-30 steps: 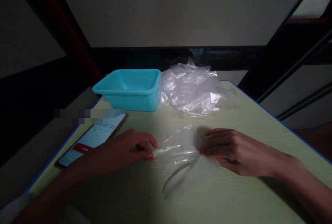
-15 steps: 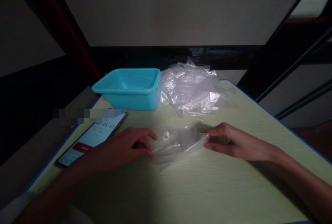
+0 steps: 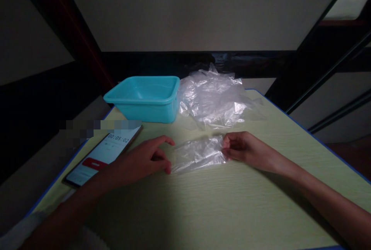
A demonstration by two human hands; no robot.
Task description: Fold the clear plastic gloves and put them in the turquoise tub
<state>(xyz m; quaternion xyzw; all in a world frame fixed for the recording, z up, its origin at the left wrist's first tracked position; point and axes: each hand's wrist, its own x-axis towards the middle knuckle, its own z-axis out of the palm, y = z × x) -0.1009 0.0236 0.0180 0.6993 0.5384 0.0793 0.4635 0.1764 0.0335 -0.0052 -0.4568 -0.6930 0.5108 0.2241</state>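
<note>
A clear plastic bag (image 3: 199, 152), flattened into a strip, lies on the table between my hands. My right hand (image 3: 242, 147) pinches its right end between thumb and fingers. At the left end of the bag, my left hand (image 3: 156, 155) has its thumb and index finger apart, with the fingertips close to the bag's edge or just touching it. Behind the strip sits a heap of crumpled clear plastic bags (image 3: 214, 99).
A turquoise plastic basin (image 3: 145, 110) stands at the back left, beside the heap. A phone (image 3: 101, 157) showing a timer lies by the left edge, partly behind my left forearm. The pale wooden table (image 3: 220, 207) has a blue rim.
The bag has gone from a loose, folded-over shape to a flatter, narrower strip. My right hand has shifted slightly left, still gripping its end. My left hand's fingers have spread a little.
</note>
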